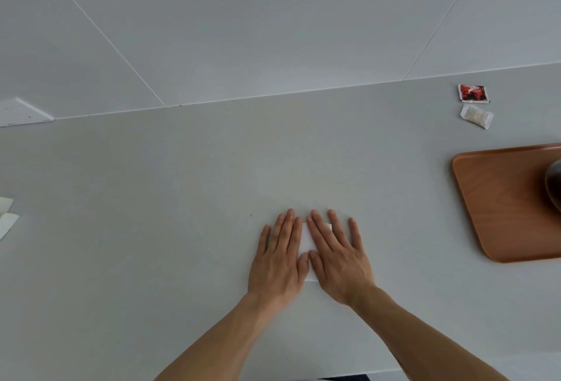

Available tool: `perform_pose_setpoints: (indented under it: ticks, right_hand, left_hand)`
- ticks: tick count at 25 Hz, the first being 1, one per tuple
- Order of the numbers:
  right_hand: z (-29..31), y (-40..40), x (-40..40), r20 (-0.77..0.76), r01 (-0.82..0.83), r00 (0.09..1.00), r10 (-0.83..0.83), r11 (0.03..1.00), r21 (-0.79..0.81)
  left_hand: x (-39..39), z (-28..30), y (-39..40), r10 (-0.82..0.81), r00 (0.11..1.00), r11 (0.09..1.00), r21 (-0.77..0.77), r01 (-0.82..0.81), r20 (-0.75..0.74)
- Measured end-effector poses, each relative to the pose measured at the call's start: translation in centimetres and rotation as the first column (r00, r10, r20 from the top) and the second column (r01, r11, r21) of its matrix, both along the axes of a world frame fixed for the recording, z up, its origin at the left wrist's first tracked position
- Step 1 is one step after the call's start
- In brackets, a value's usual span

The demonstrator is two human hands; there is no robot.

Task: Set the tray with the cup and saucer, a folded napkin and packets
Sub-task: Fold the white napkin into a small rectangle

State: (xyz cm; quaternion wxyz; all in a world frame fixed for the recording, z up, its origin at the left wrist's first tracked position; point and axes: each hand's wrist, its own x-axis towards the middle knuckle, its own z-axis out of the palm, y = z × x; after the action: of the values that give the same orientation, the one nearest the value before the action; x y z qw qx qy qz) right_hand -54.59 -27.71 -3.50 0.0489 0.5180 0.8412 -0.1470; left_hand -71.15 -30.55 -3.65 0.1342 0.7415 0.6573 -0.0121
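Observation:
A white napkin [306, 239] lies flat on the grey counter, mostly hidden under both palms. My left hand [280, 256] and my right hand [338, 254] rest side by side on it, fingers spread and pressed flat. At the right edge sits a brown wooden tray [498, 198] with a dark cup [554, 186] partly cut off by the frame. Behind the tray lie a red packet [473, 93] and a white packet [476, 116] on the counter.
A white wall socket [21, 111] sits at the left where the counter meets the wall. Pale folded papers [7, 216] lie at the far left edge. The counter's front edge runs just below my forearms.

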Motion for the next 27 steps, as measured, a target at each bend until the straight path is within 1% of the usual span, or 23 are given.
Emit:
perform_pose_setpoints:
  ticks: [5,8,13,17,19,20,21,23,24,25,27]
  right_hand:
    - [0.8,0.1,0.1,0.026,-0.027,0.999,0.027,0.999,-0.017]
    - [0.9,0.4,0.9,0.019,-0.053,0.998,0.053,0.999,0.0]
    - [0.2,0.6,1.6,0.012,-0.043,0.999,0.043,0.999,-0.001]
    - [0.3,0.6,1.4,0.018,-0.035,0.999,0.035,0.999,-0.008]
    - [0.7,0.7,1.4,0.034,-0.059,0.998,0.059,0.998,-0.006]
    - [1.1,0.8,1.3,0.038,-0.069,0.997,0.069,0.998,-0.012]
    - [1.5,1.1,1.3,0.029,-0.072,0.997,0.072,0.997,-0.007]
    - [2.6,2.0,1.0,0.007,-0.081,0.997,0.081,0.997,-0.002]
    - [3.2,2.6,0.7,0.01,-0.086,0.996,0.086,0.996,-0.02]
    - [3.7,3.3,0.3,0.017,-0.08,0.997,0.081,0.996,-0.051]
    - [4.4,4.1,-0.5,0.017,-0.028,0.999,0.031,0.99,-0.14]
  left_hand:
    - [-0.1,0.9,0.2,-0.019,0.999,1.0,-0.025,0.018,-0.043]
    - [-0.7,0.9,-0.4,-0.016,0.999,0.999,-0.036,0.015,-0.032]
    - [-0.9,0.5,-1.9,0.028,1.0,0.999,-0.043,-0.029,-0.012]
    - [-0.6,0.8,-1.4,0.032,0.998,0.997,-0.069,-0.036,-0.049]
    - [-0.7,1.0,-1.5,0.02,0.997,0.997,-0.069,-0.025,-0.071]
    - [-0.7,1.4,-1.6,0.048,0.996,0.995,-0.085,-0.054,-0.071]
    - [-0.7,1.8,-1.6,0.119,0.991,0.987,-0.097,-0.125,-0.064]
    - [-0.7,2.9,-2.2,0.316,0.947,0.945,-0.071,-0.319,-0.053]
    - [-0.7,3.5,-2.6,0.38,0.922,0.922,-0.047,-0.384,-0.068]
    - [-0.6,3.9,-2.9,0.416,0.906,0.905,-0.057,-0.421,-0.081]
    - [-0.3,4.6,-2.8,0.492,0.87,0.854,-0.171,-0.491,-0.042]
